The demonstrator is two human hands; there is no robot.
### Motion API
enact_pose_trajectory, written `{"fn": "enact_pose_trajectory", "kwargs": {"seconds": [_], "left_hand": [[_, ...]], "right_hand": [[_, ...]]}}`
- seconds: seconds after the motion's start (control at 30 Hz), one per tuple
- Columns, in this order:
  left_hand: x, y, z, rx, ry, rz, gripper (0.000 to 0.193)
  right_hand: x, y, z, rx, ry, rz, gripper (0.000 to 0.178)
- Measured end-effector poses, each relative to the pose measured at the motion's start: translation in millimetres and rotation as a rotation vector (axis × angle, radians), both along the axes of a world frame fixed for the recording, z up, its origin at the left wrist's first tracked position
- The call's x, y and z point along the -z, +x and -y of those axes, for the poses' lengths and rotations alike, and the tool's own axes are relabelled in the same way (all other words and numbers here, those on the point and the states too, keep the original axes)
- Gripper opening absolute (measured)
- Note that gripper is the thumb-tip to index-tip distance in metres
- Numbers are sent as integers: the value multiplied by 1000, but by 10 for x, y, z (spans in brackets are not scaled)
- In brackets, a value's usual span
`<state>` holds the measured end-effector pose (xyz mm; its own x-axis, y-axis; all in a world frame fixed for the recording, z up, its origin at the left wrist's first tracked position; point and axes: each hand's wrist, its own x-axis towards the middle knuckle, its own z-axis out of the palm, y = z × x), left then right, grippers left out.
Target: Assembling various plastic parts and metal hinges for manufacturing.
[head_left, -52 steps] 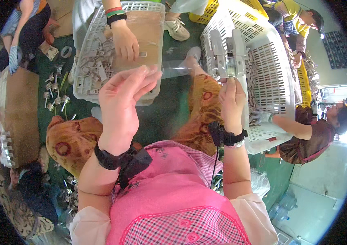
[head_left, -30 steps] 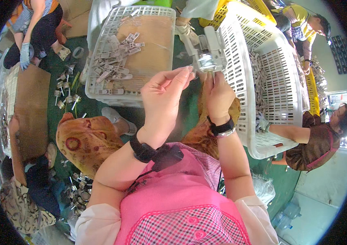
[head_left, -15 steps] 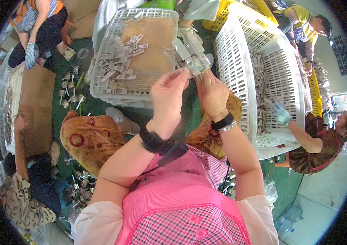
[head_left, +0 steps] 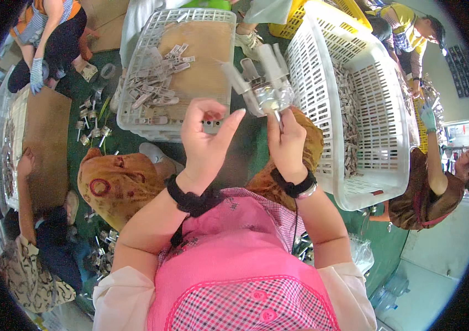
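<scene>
My right hand (head_left: 287,144) pinches the lower stem of a silvery metal hub with pale plastic clips around it (head_left: 269,92), holding it up ahead of me. Several long clips spread outward from the hub, slightly blurred. Left of it, my left hand (head_left: 205,138) is empty, its thumb and forefinger apart, clear of the hub. Beyond that hand, loose pale clips (head_left: 160,83) lie heaped on the left part of a brown cardboard sheet (head_left: 205,52). The sheet rests on a white plastic crate (head_left: 130,122).
A large white slatted basket (head_left: 314,105) holding many pale clips stands close on my right. Metal hubs with stems (head_left: 95,124) lie on the green floor to the left. Co-workers sit on both sides; one gloved hand (head_left: 428,117) is at a yellow crate (head_left: 425,135).
My left hand has let go of the hub and moved left, its fingers opening. The hub and clips have tilted in my right hand. The right co-worker's gloved hand has moved up from the basket.
</scene>
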<state>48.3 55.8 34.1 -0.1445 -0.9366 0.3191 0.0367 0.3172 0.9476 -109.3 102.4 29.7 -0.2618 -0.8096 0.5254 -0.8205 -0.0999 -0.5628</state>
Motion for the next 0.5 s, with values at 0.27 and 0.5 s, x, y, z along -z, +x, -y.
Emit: {"fn": "enact_pose_trajectory", "kwargs": {"seconds": [0.27,0.5], "left_hand": [[-56,-132,45,539,531,-706,58],[87,-6,182,502,416,-581,59]], "right_hand": [[-173,408,-106,-105,73,421,18],[-386,106,-182,-194,66,697,35]]}}
